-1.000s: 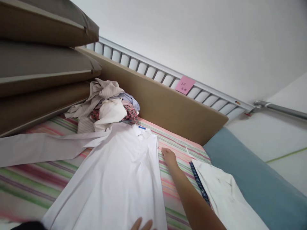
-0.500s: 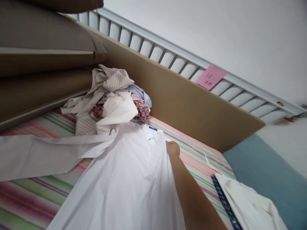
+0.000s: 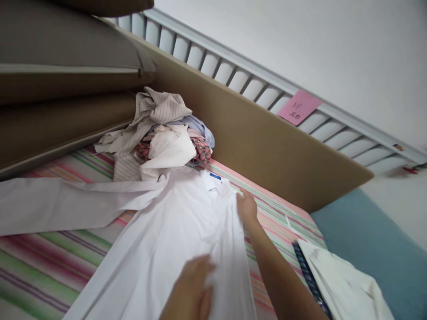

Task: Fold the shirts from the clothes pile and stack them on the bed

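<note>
A white long-sleeved shirt point(image 3: 187, 222) lies spread on a striped bed sheet, its collar with a blue label pointing away from me. One sleeve stretches out to the left. At the shirt's right shoulder, my right hand point(image 3: 247, 206) is closed on the edge of the cloth. Over the lower front of the shirt is my left hand point(image 3: 191, 286), blurred by motion, with thumb and fingers apart and nothing seen in it. Whether it touches the cloth I cannot tell.
Crumpled clothes point(image 3: 167, 129) are heaped beyond the collar. Folded white cloth point(image 3: 343, 275) with a dark patterned strip lies at the right, beside a blue-grey surface point(image 3: 370, 235). A brown board point(image 3: 267, 151) and a white railing with a pink note point(image 3: 299, 106) border the bed.
My left hand has come into view over the shirt from below. My right hand stays at the shoulder, its fingers slightly shifted. The view has moved a little.
</note>
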Demonstrator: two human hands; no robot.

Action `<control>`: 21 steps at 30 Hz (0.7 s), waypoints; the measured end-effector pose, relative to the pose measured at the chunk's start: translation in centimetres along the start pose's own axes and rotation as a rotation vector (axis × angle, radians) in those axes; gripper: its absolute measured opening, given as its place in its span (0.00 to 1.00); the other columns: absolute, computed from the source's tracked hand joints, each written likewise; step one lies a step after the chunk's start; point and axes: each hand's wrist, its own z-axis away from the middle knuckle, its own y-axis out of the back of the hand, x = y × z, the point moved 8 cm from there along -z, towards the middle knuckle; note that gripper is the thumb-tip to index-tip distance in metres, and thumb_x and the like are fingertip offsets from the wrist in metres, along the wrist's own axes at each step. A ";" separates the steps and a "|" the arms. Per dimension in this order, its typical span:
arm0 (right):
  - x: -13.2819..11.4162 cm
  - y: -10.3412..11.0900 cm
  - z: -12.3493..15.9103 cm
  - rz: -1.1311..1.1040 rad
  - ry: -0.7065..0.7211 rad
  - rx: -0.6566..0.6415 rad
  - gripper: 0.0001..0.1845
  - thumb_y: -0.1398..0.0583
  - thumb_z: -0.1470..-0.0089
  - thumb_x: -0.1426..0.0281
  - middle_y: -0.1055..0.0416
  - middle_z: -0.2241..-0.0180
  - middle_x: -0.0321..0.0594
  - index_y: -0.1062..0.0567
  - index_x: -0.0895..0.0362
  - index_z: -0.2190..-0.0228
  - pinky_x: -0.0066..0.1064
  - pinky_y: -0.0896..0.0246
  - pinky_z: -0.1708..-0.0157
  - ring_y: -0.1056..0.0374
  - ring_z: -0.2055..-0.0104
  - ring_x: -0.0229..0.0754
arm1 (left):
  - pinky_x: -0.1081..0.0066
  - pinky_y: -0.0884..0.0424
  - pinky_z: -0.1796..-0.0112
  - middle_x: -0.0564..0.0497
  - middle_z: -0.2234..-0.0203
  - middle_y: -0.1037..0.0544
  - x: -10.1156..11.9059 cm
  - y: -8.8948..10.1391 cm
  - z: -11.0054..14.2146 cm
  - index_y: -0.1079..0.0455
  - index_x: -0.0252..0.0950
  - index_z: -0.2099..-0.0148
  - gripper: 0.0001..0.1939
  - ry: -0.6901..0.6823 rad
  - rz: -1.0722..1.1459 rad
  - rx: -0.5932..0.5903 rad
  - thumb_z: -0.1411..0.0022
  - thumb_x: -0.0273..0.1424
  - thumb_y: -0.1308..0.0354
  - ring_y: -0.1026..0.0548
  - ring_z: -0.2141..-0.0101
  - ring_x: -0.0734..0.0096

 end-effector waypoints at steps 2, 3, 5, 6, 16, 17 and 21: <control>-1.1 -0.3 1.6 0.005 0.116 0.001 0.26 0.55 0.43 0.62 0.44 0.43 0.46 0.39 0.60 0.46 0.34 0.56 0.42 0.50 0.40 0.42 | 0.57 0.41 0.46 0.41 0.49 0.33 -1.5 2.9 -0.9 0.40 0.34 0.44 0.22 0.210 0.043 0.190 0.41 0.28 0.55 0.36 0.48 0.61; -1.4 -0.9 2.3 0.009 0.159 -0.010 0.28 0.55 0.43 0.61 0.46 0.41 0.45 0.41 0.61 0.45 0.33 0.59 0.41 0.53 0.39 0.42 | 0.59 0.39 0.48 0.41 0.51 0.32 -2.2 3.6 -1.3 0.40 0.33 0.45 0.22 0.307 0.089 0.220 0.42 0.28 0.54 0.34 0.51 0.62; -1.5 -2.4 3.3 0.016 0.195 -0.039 0.31 0.54 0.44 0.59 0.49 0.40 0.48 0.43 0.63 0.44 0.35 0.61 0.40 0.56 0.38 0.43 | 0.64 0.34 0.54 0.43 0.55 0.30 -3.1 3.3 -1.9 0.38 0.33 0.47 0.22 0.438 0.212 0.158 0.45 0.27 0.52 0.29 0.59 0.66; -1.2 -3.2 3.6 0.018 0.194 -0.050 0.32 0.54 0.44 0.58 0.50 0.40 0.50 0.43 0.65 0.44 0.37 0.61 0.40 0.57 0.37 0.45 | 0.67 0.33 0.57 0.45 0.59 0.28 -3.4 2.8 -2.2 0.38 0.33 0.47 0.22 0.479 0.271 0.119 0.46 0.27 0.51 0.28 0.63 0.69; 1.1 -5.6 4.1 -0.030 0.134 -0.038 0.32 0.60 0.42 0.57 0.52 0.39 0.47 0.46 0.63 0.42 0.39 0.63 0.40 0.59 0.37 0.42 | 0.68 0.36 0.60 0.51 0.65 0.27 -4.0 0.8 -4.4 0.35 0.36 0.47 0.26 0.501 0.281 0.080 0.51 0.28 0.44 0.30 0.65 0.68; 1.1 -5.6 4.0 -0.035 0.132 -0.037 0.32 0.60 0.42 0.57 0.52 0.39 0.47 0.46 0.63 0.42 0.39 0.63 0.40 0.59 0.37 0.42 | 0.67 0.37 0.57 0.49 0.62 0.27 -3.7 0.9 -4.4 0.34 0.35 0.47 0.25 0.487 0.249 0.094 0.50 0.28 0.45 0.30 0.63 0.67; 1.3 -5.5 3.8 -0.051 0.117 -0.040 0.31 0.60 0.42 0.57 0.52 0.39 0.45 0.46 0.61 0.42 0.39 0.62 0.40 0.57 0.37 0.42 | 0.67 0.39 0.56 0.45 0.60 0.28 -2.1 1.5 -4.2 0.31 0.33 0.53 0.17 0.417 0.094 0.117 0.45 0.26 0.51 0.31 0.60 0.65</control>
